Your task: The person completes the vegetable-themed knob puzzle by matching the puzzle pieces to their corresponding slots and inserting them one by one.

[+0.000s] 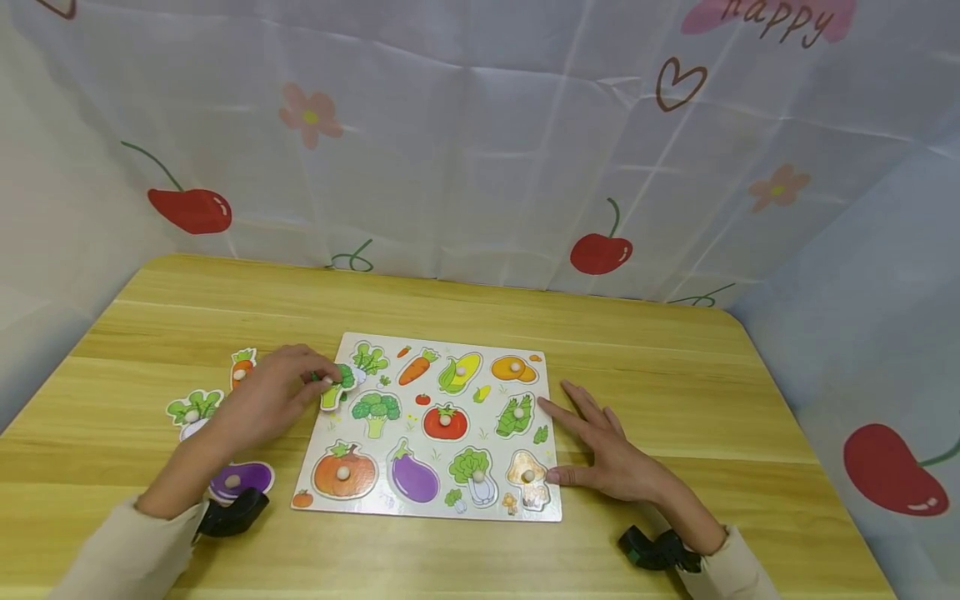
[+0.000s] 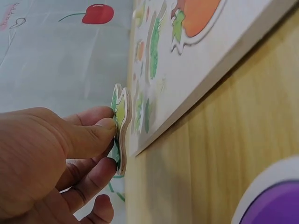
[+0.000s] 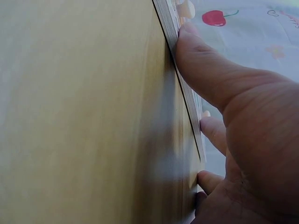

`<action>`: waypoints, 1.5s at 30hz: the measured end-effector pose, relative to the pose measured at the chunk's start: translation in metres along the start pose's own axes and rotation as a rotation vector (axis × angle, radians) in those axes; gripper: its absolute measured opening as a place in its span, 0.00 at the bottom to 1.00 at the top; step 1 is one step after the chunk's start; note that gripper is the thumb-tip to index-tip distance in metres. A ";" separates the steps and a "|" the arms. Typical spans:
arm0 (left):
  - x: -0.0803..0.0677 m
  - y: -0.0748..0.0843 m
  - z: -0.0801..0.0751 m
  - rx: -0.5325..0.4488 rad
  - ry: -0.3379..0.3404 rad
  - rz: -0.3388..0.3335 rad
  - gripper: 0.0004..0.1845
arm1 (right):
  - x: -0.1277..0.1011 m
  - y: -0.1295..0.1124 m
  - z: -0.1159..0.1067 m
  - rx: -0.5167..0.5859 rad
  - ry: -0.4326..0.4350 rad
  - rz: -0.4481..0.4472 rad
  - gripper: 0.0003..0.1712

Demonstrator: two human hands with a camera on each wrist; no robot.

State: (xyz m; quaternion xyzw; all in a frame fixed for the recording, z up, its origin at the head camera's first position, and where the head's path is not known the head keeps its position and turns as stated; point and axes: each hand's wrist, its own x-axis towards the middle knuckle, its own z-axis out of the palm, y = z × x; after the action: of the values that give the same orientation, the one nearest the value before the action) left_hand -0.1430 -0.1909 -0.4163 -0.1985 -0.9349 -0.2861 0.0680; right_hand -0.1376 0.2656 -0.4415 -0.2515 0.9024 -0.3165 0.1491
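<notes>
My left hand (image 1: 273, 396) pinches a wooden broccoli puzzle piece (image 1: 347, 379) between thumb and fingers, over the upper left edge of a white vegetable peg puzzle board (image 1: 375, 507). In the left wrist view the broccoli piece is held on edge, tilted up, beside the board. The printed broccoli slot (image 1: 375, 410) lies just right of it and has no knob. My right hand (image 1: 615, 458) lies with fingers spread at the board's right edge. Its thumb touches the board near the mushroom piece (image 1: 534, 492), and the index fingertip is near the asparagus-like green piece (image 1: 516, 417).
Left of the board lie a carrot piece (image 1: 242, 365), a leafy white-root piece (image 1: 193, 410) and an eggplant piece (image 1: 255, 477), partly behind the left arm. Knobbed tomato (image 1: 444, 429), pumpkin (image 1: 337, 479) and corn (image 1: 467, 367) pieces sit in the board. A printed curtain (image 1: 465, 167) hangs behind the table.
</notes>
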 end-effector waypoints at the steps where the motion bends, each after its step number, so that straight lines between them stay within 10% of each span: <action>1: 0.000 0.000 0.002 -0.005 -0.008 0.001 0.10 | 0.000 0.000 0.000 0.001 -0.001 0.001 0.52; 45: 0.009 0.031 0.031 -0.012 -0.114 0.083 0.09 | 0.000 0.001 0.000 -0.005 0.002 -0.001 0.53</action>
State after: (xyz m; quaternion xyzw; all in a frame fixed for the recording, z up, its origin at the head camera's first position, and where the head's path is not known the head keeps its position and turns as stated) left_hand -0.1389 -0.1471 -0.4240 -0.2536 -0.9265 -0.2769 0.0250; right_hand -0.1378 0.2665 -0.4428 -0.2518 0.9033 -0.3145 0.1474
